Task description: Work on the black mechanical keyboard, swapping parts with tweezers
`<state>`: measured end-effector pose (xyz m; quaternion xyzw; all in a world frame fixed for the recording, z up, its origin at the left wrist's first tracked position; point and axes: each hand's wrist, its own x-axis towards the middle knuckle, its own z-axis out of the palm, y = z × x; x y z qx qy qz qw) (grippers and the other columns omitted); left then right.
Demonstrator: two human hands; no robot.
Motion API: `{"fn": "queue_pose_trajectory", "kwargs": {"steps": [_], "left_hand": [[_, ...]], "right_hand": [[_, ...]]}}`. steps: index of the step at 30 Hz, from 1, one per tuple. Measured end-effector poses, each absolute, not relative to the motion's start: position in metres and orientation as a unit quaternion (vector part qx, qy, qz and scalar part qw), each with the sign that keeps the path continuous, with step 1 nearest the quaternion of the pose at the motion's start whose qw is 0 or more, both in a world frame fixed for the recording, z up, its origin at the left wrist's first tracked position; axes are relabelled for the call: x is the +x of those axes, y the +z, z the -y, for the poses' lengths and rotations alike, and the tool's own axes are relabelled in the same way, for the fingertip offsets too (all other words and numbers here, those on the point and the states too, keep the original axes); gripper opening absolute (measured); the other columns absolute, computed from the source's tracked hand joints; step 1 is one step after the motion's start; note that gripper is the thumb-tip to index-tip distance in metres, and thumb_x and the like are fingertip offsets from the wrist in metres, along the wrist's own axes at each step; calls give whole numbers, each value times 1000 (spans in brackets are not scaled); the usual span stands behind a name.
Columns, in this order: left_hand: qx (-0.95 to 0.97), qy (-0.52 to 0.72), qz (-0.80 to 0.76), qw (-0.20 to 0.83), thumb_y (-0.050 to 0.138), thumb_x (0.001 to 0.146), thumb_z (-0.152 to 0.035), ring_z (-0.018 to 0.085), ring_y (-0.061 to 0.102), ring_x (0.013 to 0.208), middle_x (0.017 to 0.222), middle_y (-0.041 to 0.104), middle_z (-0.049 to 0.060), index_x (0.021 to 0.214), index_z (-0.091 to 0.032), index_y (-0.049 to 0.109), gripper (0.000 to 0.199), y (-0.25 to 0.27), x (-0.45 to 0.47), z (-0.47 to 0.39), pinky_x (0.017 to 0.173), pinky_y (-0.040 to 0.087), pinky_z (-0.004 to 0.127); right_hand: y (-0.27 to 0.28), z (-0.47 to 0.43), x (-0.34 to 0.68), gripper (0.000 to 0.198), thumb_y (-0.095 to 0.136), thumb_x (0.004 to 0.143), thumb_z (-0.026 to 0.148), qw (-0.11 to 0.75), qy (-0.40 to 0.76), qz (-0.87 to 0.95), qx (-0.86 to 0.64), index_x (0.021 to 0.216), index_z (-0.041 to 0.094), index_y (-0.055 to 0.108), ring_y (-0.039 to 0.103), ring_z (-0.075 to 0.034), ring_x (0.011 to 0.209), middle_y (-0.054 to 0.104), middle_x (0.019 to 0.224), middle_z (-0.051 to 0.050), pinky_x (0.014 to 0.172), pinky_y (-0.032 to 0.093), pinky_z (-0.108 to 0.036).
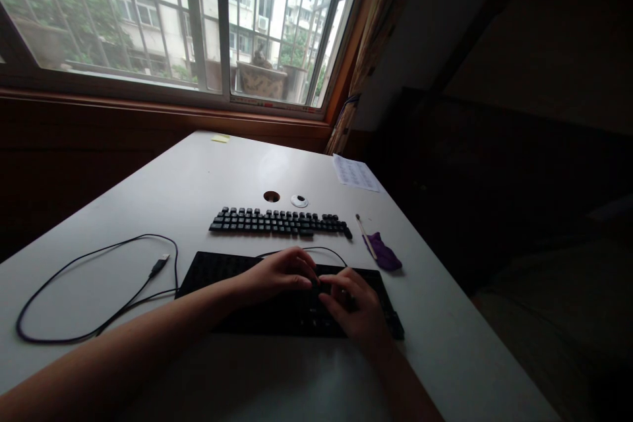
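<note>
A black keyboard (227, 267) lies on the white desk, much of its top in shadow and partly covered by my hands and forearms. Over its right half, my left hand (281, 273) and my right hand (353, 300) meet with fingertips pinched together. Between them is a small dark piece that looks like a keycap (316, 285); its details are too dim to make out. Behind the keyboard, loose black keycaps (277, 221) stand in close rows.
To the left curls the keyboard's cable (54, 277) with its USB plug (159, 265). A thin brush (366, 237) rests against a purple cloth (386, 254) at the right. Farther back are a desk hole (271, 196), its round cover (299, 200), a printed paper (357, 173) and a yellow note (220, 138).
</note>
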<state>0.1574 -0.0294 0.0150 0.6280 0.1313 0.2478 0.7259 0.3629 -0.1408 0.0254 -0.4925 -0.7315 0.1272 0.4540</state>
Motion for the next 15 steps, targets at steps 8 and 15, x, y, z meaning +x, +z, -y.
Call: {"fn": "queue_pose_trajectory", "kwargs": {"steps": [8,15], "left_hand": [[639,250,-138,714,80,80,-29,19,64,95,99,68,6,110,-16,62,38,15,158,30,85,48,31],[676,265,-144,672,71,89,-33,24,60,114,121,65,11,119,-18,61,35,20,157,31,96,48,37]], "right_hand": [[25,135,356,24,65,90,15,417,107,767,-476,112,25,70,58,-15,70,58,81,-1,62,48,-25],[46,114,378,15,68,89,24,398,113,745,-523,104,25,71,59,-16,73,59,82,0,67,48,-27]]}}
